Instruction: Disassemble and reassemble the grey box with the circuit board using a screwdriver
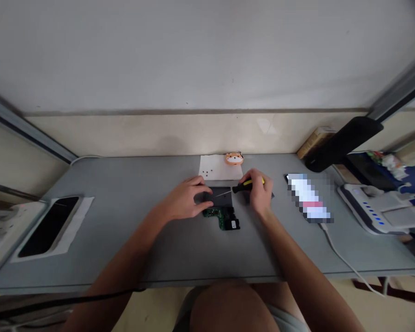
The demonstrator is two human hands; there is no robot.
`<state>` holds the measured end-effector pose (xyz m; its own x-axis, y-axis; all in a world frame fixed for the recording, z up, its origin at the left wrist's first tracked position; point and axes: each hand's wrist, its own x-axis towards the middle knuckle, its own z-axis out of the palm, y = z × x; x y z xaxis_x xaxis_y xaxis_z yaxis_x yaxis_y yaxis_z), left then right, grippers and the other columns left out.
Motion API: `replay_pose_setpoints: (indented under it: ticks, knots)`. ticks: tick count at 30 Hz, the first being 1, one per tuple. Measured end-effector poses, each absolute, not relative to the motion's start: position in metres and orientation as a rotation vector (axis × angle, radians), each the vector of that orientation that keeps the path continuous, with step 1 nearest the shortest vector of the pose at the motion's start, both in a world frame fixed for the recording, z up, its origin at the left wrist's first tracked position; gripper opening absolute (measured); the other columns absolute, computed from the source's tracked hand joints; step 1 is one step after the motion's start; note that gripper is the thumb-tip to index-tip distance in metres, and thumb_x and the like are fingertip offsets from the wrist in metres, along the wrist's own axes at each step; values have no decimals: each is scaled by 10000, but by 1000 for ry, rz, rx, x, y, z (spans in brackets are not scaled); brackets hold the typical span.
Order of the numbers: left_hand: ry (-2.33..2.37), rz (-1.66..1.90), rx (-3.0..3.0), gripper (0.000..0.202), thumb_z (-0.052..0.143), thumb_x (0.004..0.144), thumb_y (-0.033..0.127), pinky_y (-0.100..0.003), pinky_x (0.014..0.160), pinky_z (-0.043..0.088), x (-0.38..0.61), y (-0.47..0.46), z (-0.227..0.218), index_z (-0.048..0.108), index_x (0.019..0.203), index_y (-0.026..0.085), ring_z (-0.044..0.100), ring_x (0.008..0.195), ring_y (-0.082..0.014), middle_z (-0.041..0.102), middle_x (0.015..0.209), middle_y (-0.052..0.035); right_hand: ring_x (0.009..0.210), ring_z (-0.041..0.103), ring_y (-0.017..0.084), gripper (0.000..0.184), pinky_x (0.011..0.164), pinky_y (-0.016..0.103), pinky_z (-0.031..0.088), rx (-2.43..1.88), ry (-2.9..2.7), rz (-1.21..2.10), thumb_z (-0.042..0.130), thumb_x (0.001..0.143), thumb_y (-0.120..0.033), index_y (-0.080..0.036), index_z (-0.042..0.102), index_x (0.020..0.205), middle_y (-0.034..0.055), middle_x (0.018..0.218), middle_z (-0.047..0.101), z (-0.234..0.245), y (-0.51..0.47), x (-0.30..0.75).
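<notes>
Dark phone (50,226): lies on white paper (76,221) at the left end of the grey desk (124,184).
Left hand (183,199): thumb and fingers stand apart around the left end of the black case (223,199); how firmly they press, I cannot tell.
Small dark screws (207,172): scattered on the left part of a white sheet (224,173), behind the case.
Black case: flat on the desk between the hands.
Circuit board (216,212): green, with a black block at its right, just in front of the case.
Orange animal-face item (234,159): at the sheet's back right.
Screwdriver (242,186): shaft pointing left over the case; tip contact unclear.
Right hand (260,190): closed round the black-and-yellow handle.
Lit phone (307,198): right of that hand, cable (342,258) attached.
Black cylinder (344,143): leaning behind it.
</notes>
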<state>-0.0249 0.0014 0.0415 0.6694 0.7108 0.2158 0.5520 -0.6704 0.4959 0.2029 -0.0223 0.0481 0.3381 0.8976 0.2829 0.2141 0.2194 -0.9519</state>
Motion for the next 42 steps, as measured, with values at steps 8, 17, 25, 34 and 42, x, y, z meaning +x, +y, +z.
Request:
replay_pose_setpoints:
  ticks: [8, 17, 25, 34, 42]
  knots:
    - [951, 624, 2472, 155, 645, 938, 329, -362, 848, 533, -21, 3, 31, 736, 1009, 226, 615, 886, -204, 593, 961, -43, 584, 500, 152, 389, 574, 278, 393, -1278, -1122, 697, 426, 800, -434, -229, 581, 508, -8, 537, 524, 46, -21, 200]
    - [980, 856, 2427, 276, 530, 1041, 366, -316, 781, 534, -14, 9, 23, 740, 944, 216, 613, 812, -176, 613, 878, -29, 571, 507, 145, 373, 500, 255, 395, -1301, -802, 735, 469, 773, -473, -220, 594, 527, -5, 560, 539, 50, -15, 210]
    - [1244, 630, 2552, 153, 641, 977, 253, -320, 829, 505, 24, 56, 42, 785, 973, 201, 645, 869, -206, 640, 892, -50, 558, 522, 136, 360, 496, 250, 418, -1368, -395, 662, 448, 847, -366, -204, 590, 559, 9, 597, 588, 59, -2, 236]
    - [1369, 506, 2501, 117, 711, 914, 296, -312, 831, 487, 53, 82, 35, 798, 928, 219, 655, 843, -209, 673, 881, -45, 535, 503, 128, 370, 474, 229, 408, -1372, -349, 735, 443, 879, -369, -203, 594, 584, 1, 565, 554, 59, -1, 234]
    - [1564, 681, 2359, 279, 499, 1001, 295, -314, 798, 511, -26, 55, 22, 738, 1101, 191, 623, 784, -187, 662, 933, -65, 521, 477, 106, 361, 466, 221, 400, -1384, -337, 710, 451, 882, -381, -196, 597, 609, -3, 640, 537, 54, 2, 235]
